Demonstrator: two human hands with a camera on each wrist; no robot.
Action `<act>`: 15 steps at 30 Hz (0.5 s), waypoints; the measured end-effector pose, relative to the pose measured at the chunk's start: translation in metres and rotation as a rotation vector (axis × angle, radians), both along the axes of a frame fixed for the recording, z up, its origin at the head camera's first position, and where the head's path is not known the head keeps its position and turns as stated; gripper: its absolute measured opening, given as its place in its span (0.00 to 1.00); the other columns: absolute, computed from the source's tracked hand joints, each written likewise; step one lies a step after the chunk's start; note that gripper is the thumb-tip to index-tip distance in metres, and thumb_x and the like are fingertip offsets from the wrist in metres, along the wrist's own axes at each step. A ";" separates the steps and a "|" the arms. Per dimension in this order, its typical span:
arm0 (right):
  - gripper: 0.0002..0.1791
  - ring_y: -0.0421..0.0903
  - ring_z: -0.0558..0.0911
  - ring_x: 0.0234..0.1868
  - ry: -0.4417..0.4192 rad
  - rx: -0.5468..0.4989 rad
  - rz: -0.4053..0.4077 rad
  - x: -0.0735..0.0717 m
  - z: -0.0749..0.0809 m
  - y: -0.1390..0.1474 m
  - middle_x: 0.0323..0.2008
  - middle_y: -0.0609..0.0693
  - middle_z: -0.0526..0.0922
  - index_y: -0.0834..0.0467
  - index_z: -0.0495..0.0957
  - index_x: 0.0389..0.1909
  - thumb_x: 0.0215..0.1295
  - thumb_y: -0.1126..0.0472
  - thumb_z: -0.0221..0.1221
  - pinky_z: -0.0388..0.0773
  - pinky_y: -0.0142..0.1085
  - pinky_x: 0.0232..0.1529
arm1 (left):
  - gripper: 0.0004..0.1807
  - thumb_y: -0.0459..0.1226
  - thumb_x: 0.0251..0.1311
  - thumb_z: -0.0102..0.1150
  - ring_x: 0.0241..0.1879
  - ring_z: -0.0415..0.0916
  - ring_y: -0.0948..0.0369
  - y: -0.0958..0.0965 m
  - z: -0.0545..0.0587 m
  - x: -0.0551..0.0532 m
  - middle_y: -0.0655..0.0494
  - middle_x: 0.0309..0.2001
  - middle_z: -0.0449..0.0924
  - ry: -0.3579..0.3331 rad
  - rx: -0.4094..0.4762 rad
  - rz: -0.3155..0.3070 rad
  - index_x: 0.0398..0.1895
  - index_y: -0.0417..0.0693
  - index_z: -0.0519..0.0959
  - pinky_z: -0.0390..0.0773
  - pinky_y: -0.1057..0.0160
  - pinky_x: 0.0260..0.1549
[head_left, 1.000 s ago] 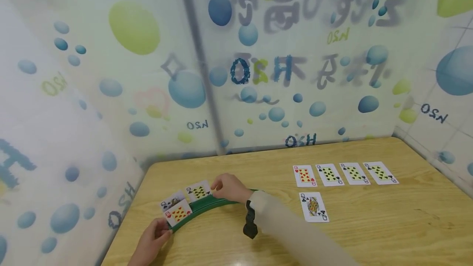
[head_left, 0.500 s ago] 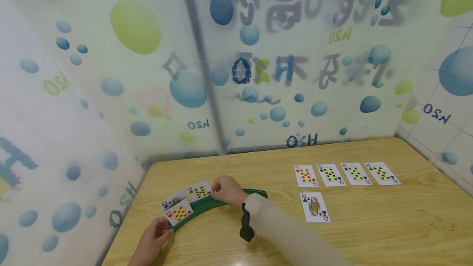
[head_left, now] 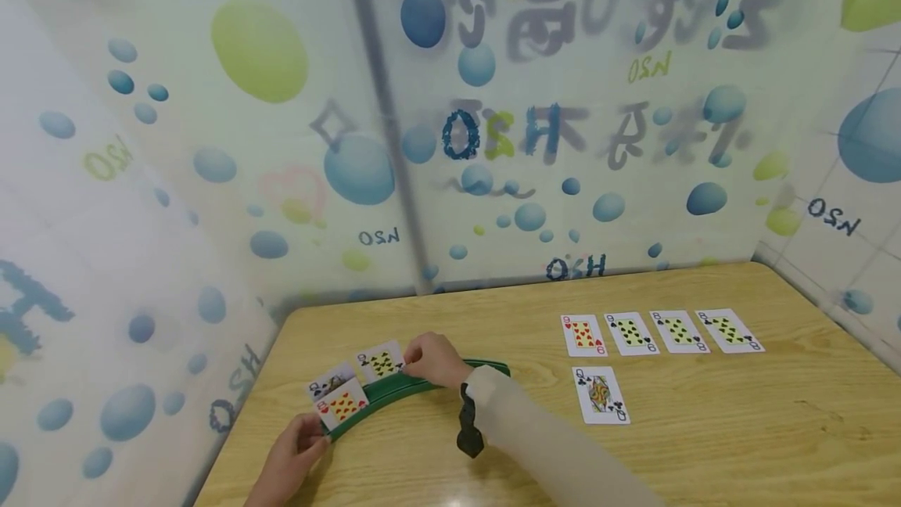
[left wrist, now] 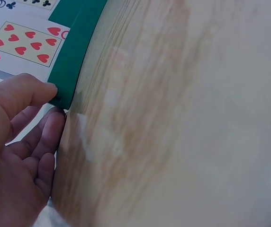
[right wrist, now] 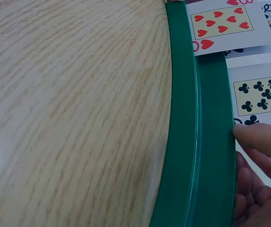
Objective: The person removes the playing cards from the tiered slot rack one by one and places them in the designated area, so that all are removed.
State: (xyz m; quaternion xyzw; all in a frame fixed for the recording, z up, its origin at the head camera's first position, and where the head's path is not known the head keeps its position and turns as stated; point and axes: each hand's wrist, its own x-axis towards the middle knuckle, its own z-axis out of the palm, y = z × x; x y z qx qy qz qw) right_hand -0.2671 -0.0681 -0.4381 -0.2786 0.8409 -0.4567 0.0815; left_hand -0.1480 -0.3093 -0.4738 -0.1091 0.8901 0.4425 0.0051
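A curved green card holder (head_left: 387, 390) lies on the wooden table. At its left end my left hand (head_left: 292, 452) pinches the rim, thumb (left wrist: 36, 90) on top and fingers curled below. Beside that thumb, in the front slot, leans an eight of hearts (head_left: 343, 407); a queen (head_left: 331, 382) partly shows behind it. My right hand (head_left: 436, 360) pinches the right corner of a nine of clubs (head_left: 380, 364) in the back slot. In the right wrist view the thumb (right wrist: 256, 137) touches that card's corner at the green edge.
To the right, a row of several face-up cards includes a nine of hearts (head_left: 582, 336) and a black nine (head_left: 631, 333). Nearer lies a queen of clubs (head_left: 600, 395). Printed walls (head_left: 493, 241) close off the table's back and sides.
My right hand has shifted slightly left along the holder, baring its right end. Afterwards it stays nearly still at the nine of clubs. My left hand keeps its grip.
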 end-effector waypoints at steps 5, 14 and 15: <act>0.03 0.37 0.73 0.25 -0.007 -0.027 0.042 -0.003 0.001 0.004 0.25 0.44 0.78 0.60 0.81 0.25 0.56 0.66 0.62 0.71 0.30 0.29 | 0.15 0.27 0.57 0.54 0.39 0.71 0.56 0.000 -0.001 0.000 0.45 0.40 0.74 0.017 -0.001 -0.005 0.46 0.27 0.67 0.73 0.63 0.36; 0.03 0.37 0.74 0.26 -0.044 -0.085 0.075 -0.009 -0.001 0.013 0.26 0.44 0.79 0.60 0.81 0.26 0.57 0.66 0.61 0.72 0.30 0.29 | 0.14 0.27 0.57 0.54 0.37 0.71 0.57 0.000 -0.001 0.000 0.46 0.38 0.74 0.022 -0.006 -0.011 0.45 0.28 0.67 0.73 0.64 0.34; 0.03 0.37 0.74 0.26 -0.039 -0.086 0.078 -0.010 0.000 0.014 0.25 0.44 0.79 0.60 0.81 0.26 0.57 0.66 0.61 0.72 0.30 0.29 | 0.14 0.27 0.57 0.54 0.37 0.71 0.57 0.000 -0.001 0.000 0.46 0.38 0.74 0.022 -0.006 -0.012 0.45 0.28 0.67 0.73 0.64 0.34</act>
